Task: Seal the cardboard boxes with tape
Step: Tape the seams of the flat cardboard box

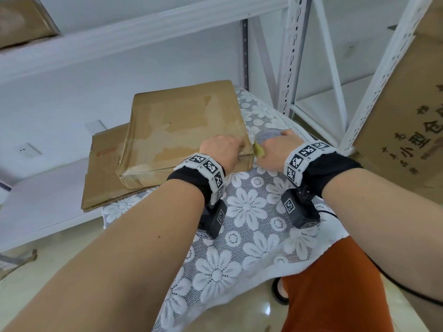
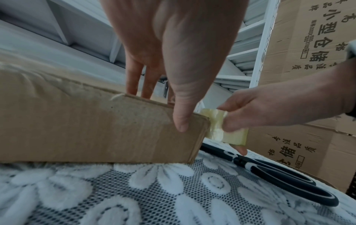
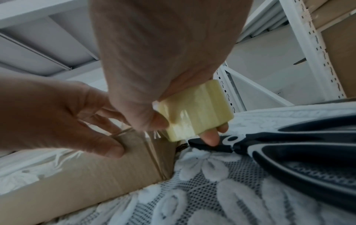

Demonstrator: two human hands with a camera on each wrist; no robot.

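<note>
A flat brown cardboard box (image 1: 182,130) (image 2: 96,129) (image 3: 96,175) lies on the lace-covered table. My left hand (image 1: 227,146) (image 2: 173,99) (image 3: 57,114) rests on its near right corner, fingers flat over the top edge and thumb pressed against the side face. Just right of that corner, my right hand (image 1: 275,147) (image 2: 269,109) (image 3: 152,117) grips a yellowish tape roll (image 1: 260,150) (image 2: 227,134) (image 3: 196,109). A clear strip of tape (image 3: 152,146) runs from the roll down over the box corner.
Black-handled scissors (image 2: 279,178) (image 3: 298,144) lie on the lace cloth (image 1: 251,224) right of the box. Flattened cardboard (image 1: 103,168) sits under the box. A large printed carton (image 1: 402,121) stands at the right, with white shelving (image 1: 294,56) behind.
</note>
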